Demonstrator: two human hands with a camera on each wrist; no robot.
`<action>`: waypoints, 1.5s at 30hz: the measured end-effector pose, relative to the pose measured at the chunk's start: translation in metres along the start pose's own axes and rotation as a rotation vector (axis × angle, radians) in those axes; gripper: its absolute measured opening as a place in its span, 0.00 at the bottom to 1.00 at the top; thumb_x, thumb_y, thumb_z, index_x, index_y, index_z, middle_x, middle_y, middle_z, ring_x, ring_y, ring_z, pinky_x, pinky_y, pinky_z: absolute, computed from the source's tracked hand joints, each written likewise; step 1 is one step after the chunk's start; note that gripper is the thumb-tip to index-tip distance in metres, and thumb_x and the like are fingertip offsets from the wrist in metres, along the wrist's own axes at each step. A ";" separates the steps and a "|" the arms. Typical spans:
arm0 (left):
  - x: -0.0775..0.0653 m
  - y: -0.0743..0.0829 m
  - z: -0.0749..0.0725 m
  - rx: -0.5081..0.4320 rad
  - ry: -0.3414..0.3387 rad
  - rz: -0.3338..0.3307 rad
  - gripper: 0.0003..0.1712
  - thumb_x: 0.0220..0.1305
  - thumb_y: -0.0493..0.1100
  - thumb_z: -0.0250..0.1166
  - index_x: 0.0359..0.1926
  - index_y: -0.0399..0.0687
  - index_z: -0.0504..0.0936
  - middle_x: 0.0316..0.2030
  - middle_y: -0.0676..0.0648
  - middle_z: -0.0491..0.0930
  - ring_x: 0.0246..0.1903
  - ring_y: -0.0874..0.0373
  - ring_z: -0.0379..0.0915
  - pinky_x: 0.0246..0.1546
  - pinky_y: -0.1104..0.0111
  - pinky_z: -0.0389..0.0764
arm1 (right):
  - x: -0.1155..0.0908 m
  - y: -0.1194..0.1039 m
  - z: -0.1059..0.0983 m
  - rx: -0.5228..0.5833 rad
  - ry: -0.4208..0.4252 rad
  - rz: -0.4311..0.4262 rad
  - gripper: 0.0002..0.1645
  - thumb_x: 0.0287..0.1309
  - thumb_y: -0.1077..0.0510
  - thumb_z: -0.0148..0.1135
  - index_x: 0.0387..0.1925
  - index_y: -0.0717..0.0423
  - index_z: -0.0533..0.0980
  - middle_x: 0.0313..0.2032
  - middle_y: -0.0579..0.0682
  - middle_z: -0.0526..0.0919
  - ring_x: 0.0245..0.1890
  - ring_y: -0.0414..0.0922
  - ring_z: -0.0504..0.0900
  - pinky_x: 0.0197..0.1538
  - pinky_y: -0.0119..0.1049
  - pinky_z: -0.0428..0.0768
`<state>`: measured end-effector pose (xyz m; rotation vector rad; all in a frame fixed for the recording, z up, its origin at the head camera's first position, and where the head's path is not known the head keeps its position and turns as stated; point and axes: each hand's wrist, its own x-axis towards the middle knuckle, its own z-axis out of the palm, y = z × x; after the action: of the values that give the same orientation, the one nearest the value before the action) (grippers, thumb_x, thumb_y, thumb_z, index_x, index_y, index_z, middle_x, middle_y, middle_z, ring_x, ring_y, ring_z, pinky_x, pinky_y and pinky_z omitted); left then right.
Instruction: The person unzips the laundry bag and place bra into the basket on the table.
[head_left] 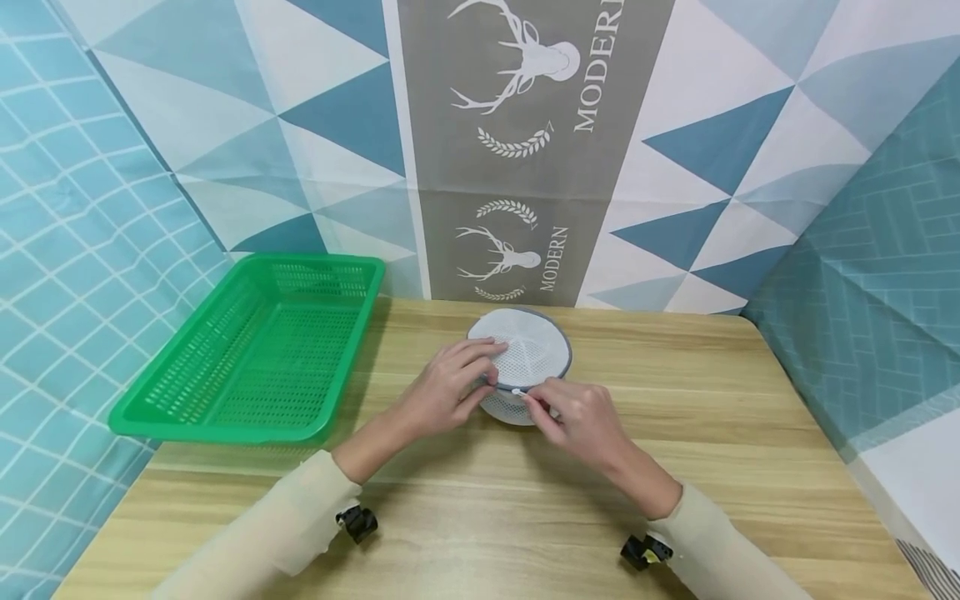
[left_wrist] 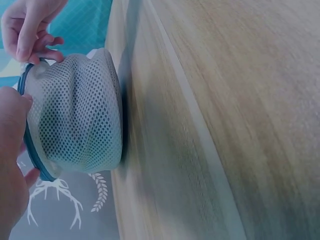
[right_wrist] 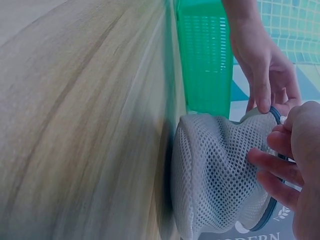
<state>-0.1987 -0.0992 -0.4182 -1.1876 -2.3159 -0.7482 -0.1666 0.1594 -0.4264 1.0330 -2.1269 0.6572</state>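
Note:
A white mesh laundry bag (head_left: 534, 350) with a grey-blue zipper rim stands on the table, its round lid facing up. My left hand (head_left: 448, 385) holds the rim at the bag's near left side, fingertips over the lid edge and thumb below. At the front of the rim, my right hand (head_left: 585, 419) pinches the small white zipper pull (head_left: 517, 392) between thumb and forefinger. Soft folds show in the bag's mesh side (left_wrist: 77, 115) in the left wrist view. In the right wrist view, the other right fingers (right_wrist: 272, 162) lie against the mesh wall.
To the left sits a green plastic basket (head_left: 341, 392) with slotted walls and nothing inside. The wood-grain table (head_left: 465, 517) ends at a patterned cloth wall (head_left: 495, 150) behind the bag. Blue tiled cloth (head_left: 52, 275) hangs at the left side.

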 end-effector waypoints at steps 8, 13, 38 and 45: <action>0.001 0.000 0.001 0.026 0.016 0.005 0.11 0.67 0.39 0.80 0.42 0.51 0.84 0.71 0.42 0.87 0.73 0.41 0.82 0.60 0.38 0.87 | 0.004 0.000 0.001 0.001 0.009 -0.014 0.04 0.60 0.67 0.75 0.32 0.56 0.89 0.25 0.45 0.90 0.19 0.35 0.82 0.23 0.21 0.75; 0.003 0.001 0.004 0.032 0.019 0.006 0.12 0.67 0.40 0.81 0.41 0.51 0.83 0.70 0.42 0.87 0.73 0.41 0.82 0.56 0.44 0.86 | 0.005 -0.001 0.002 -0.004 0.010 -0.020 0.04 0.58 0.67 0.75 0.31 0.56 0.89 0.25 0.45 0.91 0.20 0.34 0.82 0.23 0.22 0.76; 0.003 0.003 0.001 -0.012 0.033 -0.017 0.11 0.67 0.36 0.79 0.39 0.50 0.83 0.71 0.40 0.86 0.74 0.40 0.81 0.71 0.35 0.84 | 0.001 0.003 0.000 -0.005 0.012 -0.020 0.05 0.61 0.67 0.73 0.31 0.55 0.88 0.26 0.45 0.91 0.21 0.34 0.83 0.24 0.21 0.77; 0.005 0.005 0.002 -0.002 0.025 -0.032 0.10 0.68 0.39 0.79 0.41 0.49 0.84 0.71 0.41 0.86 0.74 0.40 0.81 0.74 0.35 0.82 | 0.004 0.001 0.000 -0.003 0.008 -0.013 0.04 0.60 0.67 0.74 0.31 0.57 0.88 0.24 0.45 0.89 0.19 0.36 0.81 0.24 0.20 0.73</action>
<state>-0.1978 -0.0926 -0.4154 -1.1386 -2.3193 -0.7722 -0.1689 0.1579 -0.4229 1.0398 -2.1122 0.6507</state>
